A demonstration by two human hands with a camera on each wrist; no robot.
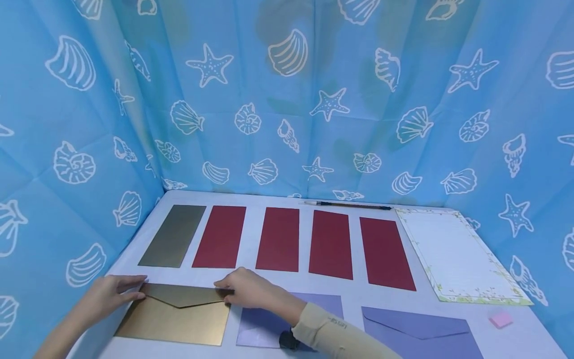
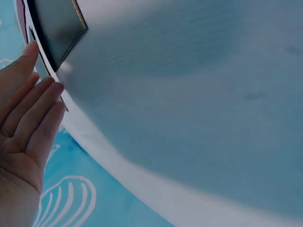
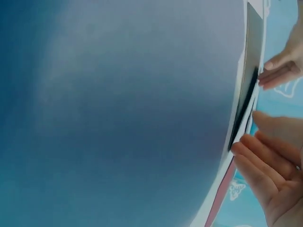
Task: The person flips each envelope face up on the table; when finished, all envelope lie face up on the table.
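A gold envelope (image 1: 175, 321) lies at the front left, its pointed flap (image 1: 179, 294) folded down over the front. My left hand (image 1: 105, 299) holds its upper left corner between thumb and fingers. At the upper right corner, my right hand (image 1: 248, 289) pinches the edge near the end of the flap. In the left wrist view, the envelope's corner (image 2: 61, 28) shows close to the fingertips of the left hand (image 2: 28, 118). The right wrist view shows the envelope edge-on (image 3: 251, 52), reaching the fingers of the right hand (image 3: 270, 175). A purple envelope (image 1: 264, 324) lies partly under the right forearm.
Behind lie a flat dark-gold piece (image 1: 172, 237) and several red ones (image 1: 278, 239) in a row. A writing brush (image 1: 354, 205) lies along the back edge. To the right are bordered letter paper (image 1: 462, 254), a pink block (image 1: 501, 320) and another purple envelope (image 1: 417, 331).
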